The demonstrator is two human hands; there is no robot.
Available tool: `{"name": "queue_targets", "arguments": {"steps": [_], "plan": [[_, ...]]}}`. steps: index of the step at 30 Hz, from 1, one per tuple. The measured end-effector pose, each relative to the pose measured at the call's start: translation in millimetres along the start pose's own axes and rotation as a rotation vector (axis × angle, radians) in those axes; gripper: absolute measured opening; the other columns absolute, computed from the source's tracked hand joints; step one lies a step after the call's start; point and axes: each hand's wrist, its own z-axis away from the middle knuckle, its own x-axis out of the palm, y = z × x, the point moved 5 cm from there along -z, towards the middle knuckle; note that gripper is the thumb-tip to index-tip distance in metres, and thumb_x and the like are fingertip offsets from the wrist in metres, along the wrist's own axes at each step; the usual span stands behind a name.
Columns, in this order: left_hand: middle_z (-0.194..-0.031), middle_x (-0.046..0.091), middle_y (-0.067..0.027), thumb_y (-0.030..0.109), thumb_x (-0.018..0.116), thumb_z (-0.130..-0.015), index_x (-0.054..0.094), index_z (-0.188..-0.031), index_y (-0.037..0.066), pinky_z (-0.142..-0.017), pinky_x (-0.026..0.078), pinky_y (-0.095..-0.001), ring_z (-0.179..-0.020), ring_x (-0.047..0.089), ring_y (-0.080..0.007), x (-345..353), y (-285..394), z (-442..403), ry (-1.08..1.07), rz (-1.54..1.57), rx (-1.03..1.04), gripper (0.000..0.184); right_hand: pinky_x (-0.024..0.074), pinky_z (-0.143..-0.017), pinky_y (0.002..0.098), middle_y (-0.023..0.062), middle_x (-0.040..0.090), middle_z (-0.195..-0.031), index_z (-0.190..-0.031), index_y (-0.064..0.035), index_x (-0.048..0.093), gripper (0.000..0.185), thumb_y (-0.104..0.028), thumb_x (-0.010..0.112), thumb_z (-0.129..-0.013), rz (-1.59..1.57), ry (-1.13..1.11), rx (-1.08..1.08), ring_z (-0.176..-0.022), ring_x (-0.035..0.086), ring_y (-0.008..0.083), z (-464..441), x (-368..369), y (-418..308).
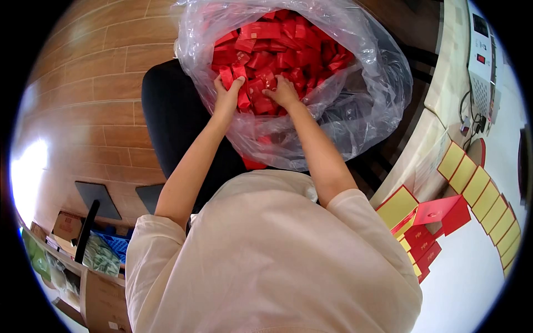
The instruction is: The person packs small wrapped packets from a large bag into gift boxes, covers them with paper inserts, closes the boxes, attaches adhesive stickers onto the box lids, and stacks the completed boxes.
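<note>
A large clear plastic bag point(377, 66) stands wide open before me, filled with small shiny red packets point(261, 30). At the near left side of the heap, my left hand point(226, 93) is closed around a couple of red packets point(240, 72), which stick up past its fingers. My right hand point(285, 92) reaches into the pile just to the right. Its thumb and fingers close on another red packet point(270, 82); some fingertips are hidden among the packets.
A dark chair seat point(166, 105) is beside and under the bag. On the right, a white table holds red and gold boxes point(422, 238), a row of gold cards point(480, 191) and a white device point(482, 61). Cartons point(68, 226) and a blue crate point(114, 244) are at lower left.
</note>
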Motion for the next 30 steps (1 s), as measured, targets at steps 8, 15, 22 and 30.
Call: {"name": "queue_targets", "arguments": {"steps": [8,15,22,30], "plan": [[-0.133,0.041,-0.015,0.038,0.066,-0.083,0.025,-0.138,0.006,-0.101,0.034,-0.033,-0.122,0.043,-0.0244,4,7,4,0.026,-0.016,0.009,0.076,0.0498,-0.087,0.0375,0.0211,0.062,-0.107,-0.113,0.0023,0.054,0.065,-0.041,0.077,-0.071,-0.346,-0.111,0.214,-0.094,0.062,0.0364,4,42,0],[-0.131,0.043,-0.0143,0.038,0.066,-0.083,0.026,-0.137,0.006,-0.1,0.035,-0.0327,-0.12,0.044,-0.0244,6,9,7,0.035,0.01,0.009,0.075,0.0516,-0.078,0.0355,0.0159,0.063,-0.102,-0.118,-0.0002,0.048,0.048,-0.019,0.07,-0.08,-0.884,-0.221,0.416,-0.092,0.062,0.0244,4,50,-7],[-0.126,0.046,-0.0142,0.035,0.066,-0.084,0.023,-0.137,0.007,-0.094,0.042,-0.0331,-0.11,0.053,-0.0242,4,13,8,0.051,-0.032,0.071,0.073,0.0503,-0.081,0.0427,0.022,0.064,-0.107,-0.13,-0.0051,0.04,0.051,-0.005,0.058,-0.082,-0.731,0.06,0.264,-0.101,0.062,0.0318,8,30,-15],[-0.119,0.05,-0.0131,0.027,0.065,-0.087,0.025,-0.133,0.008,-0.077,0.05,-0.0325,-0.084,0.063,-0.0225,24,20,22,-0.093,0.119,0.018,0.064,0.049,-0.079,0.0449,0.0168,0.066,-0.095,-0.103,-0.0053,0.062,0.027,0.0,0.055,-0.078,-0.167,0.459,-0.029,-0.087,0.061,0.0373,86,-111,-29]]}}
